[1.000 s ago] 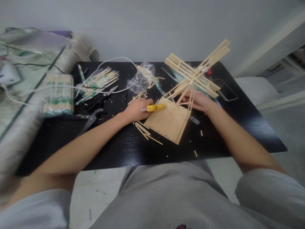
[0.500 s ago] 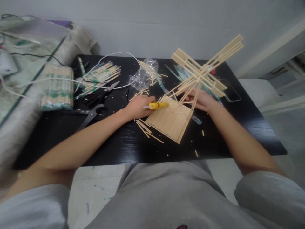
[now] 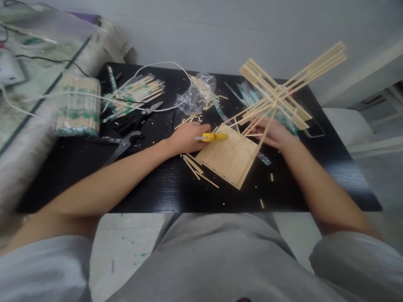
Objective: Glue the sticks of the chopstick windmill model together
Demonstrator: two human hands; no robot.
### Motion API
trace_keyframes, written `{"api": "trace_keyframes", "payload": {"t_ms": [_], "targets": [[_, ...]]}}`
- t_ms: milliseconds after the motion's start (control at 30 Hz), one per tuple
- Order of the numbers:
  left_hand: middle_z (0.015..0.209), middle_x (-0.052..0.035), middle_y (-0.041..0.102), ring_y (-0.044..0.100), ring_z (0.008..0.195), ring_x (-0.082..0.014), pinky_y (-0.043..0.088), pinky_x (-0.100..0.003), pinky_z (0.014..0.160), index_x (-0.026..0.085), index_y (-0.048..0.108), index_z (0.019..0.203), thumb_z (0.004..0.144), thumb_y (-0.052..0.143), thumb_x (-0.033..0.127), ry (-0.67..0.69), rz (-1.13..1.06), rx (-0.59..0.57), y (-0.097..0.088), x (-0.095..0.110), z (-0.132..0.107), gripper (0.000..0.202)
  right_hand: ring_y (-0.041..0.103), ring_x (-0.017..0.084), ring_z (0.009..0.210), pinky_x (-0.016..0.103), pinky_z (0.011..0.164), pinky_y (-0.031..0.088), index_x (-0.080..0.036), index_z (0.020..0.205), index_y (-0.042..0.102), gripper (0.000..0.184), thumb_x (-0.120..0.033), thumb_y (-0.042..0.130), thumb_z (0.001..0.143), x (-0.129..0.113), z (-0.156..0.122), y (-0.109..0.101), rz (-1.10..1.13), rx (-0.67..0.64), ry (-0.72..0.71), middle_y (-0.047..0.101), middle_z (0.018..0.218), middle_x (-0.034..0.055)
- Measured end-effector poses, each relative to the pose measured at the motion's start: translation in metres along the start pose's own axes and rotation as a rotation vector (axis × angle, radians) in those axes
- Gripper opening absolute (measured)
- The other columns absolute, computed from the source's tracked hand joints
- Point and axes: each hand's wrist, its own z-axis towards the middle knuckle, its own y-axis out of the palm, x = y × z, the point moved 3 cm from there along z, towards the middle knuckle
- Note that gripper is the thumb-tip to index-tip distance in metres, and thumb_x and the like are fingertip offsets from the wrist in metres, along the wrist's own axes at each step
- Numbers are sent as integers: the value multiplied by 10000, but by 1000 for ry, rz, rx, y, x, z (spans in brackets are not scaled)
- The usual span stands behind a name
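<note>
On the black table (image 3: 315, 184) stands a model made of wooden sticks: a flat square base (image 3: 229, 157) with a crossed, windmill-like frame (image 3: 283, 92) rising from its far side. My left hand (image 3: 185, 138) rests at the base's left edge, closed round a yellow tool (image 3: 214, 136) whose tip points over the base. My right hand (image 3: 273, 133) is behind the frame's lower struts with its fingers curled on them. Loose cut sticks (image 3: 197, 165) lie by the base's near left corner.
Black scissors (image 3: 138, 117) and pliers (image 3: 121, 147) lie left of my left hand, with a white cable (image 3: 157, 67) above them. Wrapped chopstick bundles (image 3: 78, 107) (image 3: 138, 92) sit at the far left. A clear bag of stick pieces (image 3: 197, 96) is at the back. A phone (image 3: 315, 126) lies at right.
The view has shifted, so everything sits a little further right and up. Both hands keep their hold; the stick frame appears slightly more raised and tilted to the right.
</note>
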Motion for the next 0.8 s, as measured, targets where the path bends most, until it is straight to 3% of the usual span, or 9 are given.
{"api": "trace_keyframes", "payload": {"t_ms": [167,467,800], "targets": [[967,-87,817,782,916,-300,525,-403,791,256,806,1178,1032,667,413,-18,-11,-4,0,1,0,256,687,153,687,271,847,718,-216,913,681,326,-67,721,1199,2,4,-4,-5,6,13,642,723,3],[925,-84,804,762,870,-293,505,-405,760,254,806,1159,1028,662,389,2,-15,24,2,1,0,237,725,175,722,271,837,711,-185,892,764,424,-39,570,1239,0,2,-1,-13,34,38,647,721,46],[922,-83,793,750,839,-289,491,-407,741,251,814,1158,1017,679,398,-11,-9,16,3,1,3,245,716,180,738,282,850,696,-212,915,751,301,-64,735,1176,4,9,-11,-24,23,6,676,744,24]]}}
